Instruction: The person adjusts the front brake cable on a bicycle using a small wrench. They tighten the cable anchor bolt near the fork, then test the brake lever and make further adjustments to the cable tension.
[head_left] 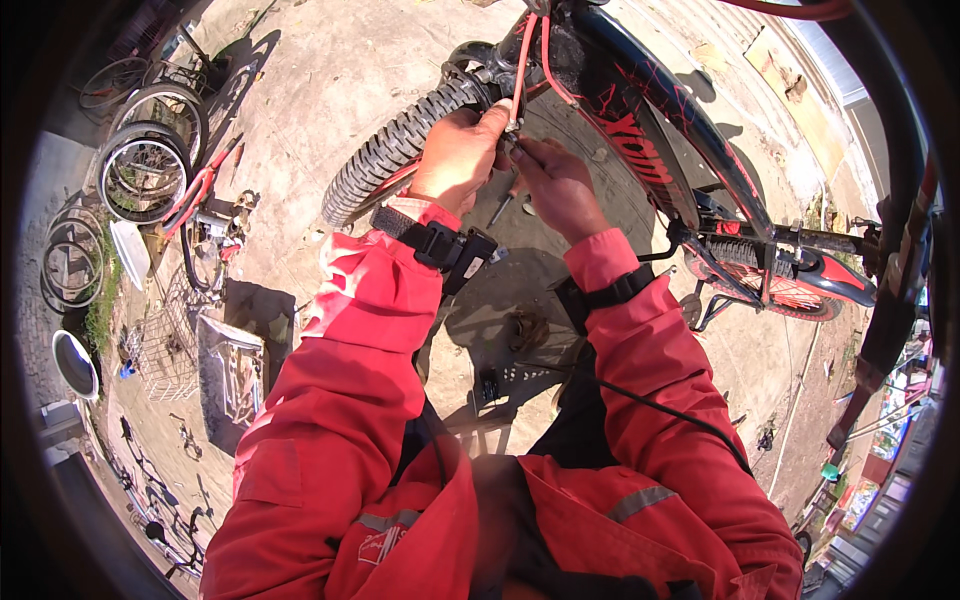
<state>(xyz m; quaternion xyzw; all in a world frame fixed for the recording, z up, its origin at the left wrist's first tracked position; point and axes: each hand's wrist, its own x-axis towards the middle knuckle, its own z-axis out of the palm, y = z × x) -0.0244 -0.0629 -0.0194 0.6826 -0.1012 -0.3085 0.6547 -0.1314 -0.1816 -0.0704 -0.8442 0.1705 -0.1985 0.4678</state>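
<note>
A black and red bicycle (635, 125) stands in front of me, its knobbly front tyre (385, 150) pointing toward the left. At the front of the frame, my left hand (456, 158) is closed, thumb and fingers pinching the lower end of a red cable housing (523, 62). Right beside it, my right hand (566, 188) is also closed, its fingertips meeting at a small dark part by the cable end that I cannot make out. Between and below the hands shows a screwdriver shaft (502, 210); whether it lies on the ground or is held, I cannot tell.
Loose wheels (145, 175) and a red bicycle frame part (203, 190) lie at the left. Below them are a wire basket (165, 350) and an open box (230, 370) with parts. The bicycle's rear wheel (800, 295) is at the right. A black cord (680, 412) crosses my right sleeve.
</note>
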